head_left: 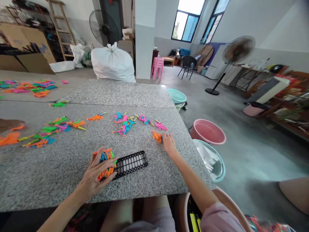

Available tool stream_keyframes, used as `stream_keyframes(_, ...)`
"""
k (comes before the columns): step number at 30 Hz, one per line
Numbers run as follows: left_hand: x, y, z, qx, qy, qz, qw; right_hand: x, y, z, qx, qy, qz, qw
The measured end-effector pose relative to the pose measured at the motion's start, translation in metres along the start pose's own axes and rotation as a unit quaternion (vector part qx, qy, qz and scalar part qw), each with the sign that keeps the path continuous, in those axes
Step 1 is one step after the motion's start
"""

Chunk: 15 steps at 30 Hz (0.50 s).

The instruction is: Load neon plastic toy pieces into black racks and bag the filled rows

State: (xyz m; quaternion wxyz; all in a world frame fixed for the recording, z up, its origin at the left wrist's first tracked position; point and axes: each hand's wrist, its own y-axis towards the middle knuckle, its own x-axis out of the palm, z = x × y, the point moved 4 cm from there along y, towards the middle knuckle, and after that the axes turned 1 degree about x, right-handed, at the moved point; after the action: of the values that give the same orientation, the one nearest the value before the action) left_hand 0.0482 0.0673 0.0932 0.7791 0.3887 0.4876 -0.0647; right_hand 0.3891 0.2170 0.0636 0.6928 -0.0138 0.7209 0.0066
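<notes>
My left hand (pixel 95 170) is wrapped over a bundle of small bright plastic toys (pixel 106 164), mostly orange with some blue and green. The bundle sits at the left end of a black openwork plastic basket (pixel 131 163); the basket's right part shows its bare grid. Farther right, my right hand (pixel 169 143) is at the table top with fingers closed at the blue end of an orange toy (pixel 157 136); its fingertips are partly hidden. Just beyond lie a pink toy (pixel 161 125) and a loose group of pink, blue and green toys (pixel 125 123).
More colourful toys (pixel 51 130) lie at left on the granite table (pixel 79 187), where another person's blurred hand (pixel 9 125) shows. A pink tub (pixel 209 131) and a teal basin (pixel 220 167) stand beyond the right edge. A white sack (pixel 113 62) rises behind the table.
</notes>
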Motion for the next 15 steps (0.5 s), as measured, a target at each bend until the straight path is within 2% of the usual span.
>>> stream_keyframes(3, -0.002, 0.0, 0.003, -0.013, -0.007, -0.008, 1.0, 0.003, -0.012, -0.008, 0.02, 0.097, -0.023, 0.995)
stream_keyframes(6, -0.006, 0.005, 0.009, -0.035, -0.02, -0.027, 0.999, 0.013, -0.031, -0.043, -0.034, 0.241, -0.077, 0.967)
stream_keyframes(7, -0.007, 0.007, 0.011, -0.045, -0.025, -0.037, 0.998, 0.019, -0.041, -0.061, -0.065, 0.305, -0.114, 0.943)
stream_keyframes(9, -0.009, 0.01, 0.014, -0.063, -0.03, -0.052, 0.996, 0.029, -0.067, -0.1, -0.109, 0.434, -0.184, 0.875)
stream_keyframes(10, -0.01, 0.011, 0.015, -0.069, -0.032, -0.053, 0.996, 0.033, -0.079, -0.116, -0.11, 0.49, -0.202, 0.841)
stream_keyframes(11, -0.011, 0.011, 0.015, -0.074, -0.032, -0.054, 0.995, 0.036, -0.089, -0.13, -0.099, 0.527, -0.208, 0.818)
stream_keyframes(12, -0.011, 0.011, 0.016, -0.078, -0.033, -0.054, 0.995, 0.038, -0.098, -0.14, -0.083, 0.539, -0.2, 0.814)
stream_keyframes(15, -0.011, 0.01, 0.016, -0.08, -0.037, -0.059, 0.994, 0.037, -0.111, -0.16, -0.078, 0.513, -0.159, 0.84)
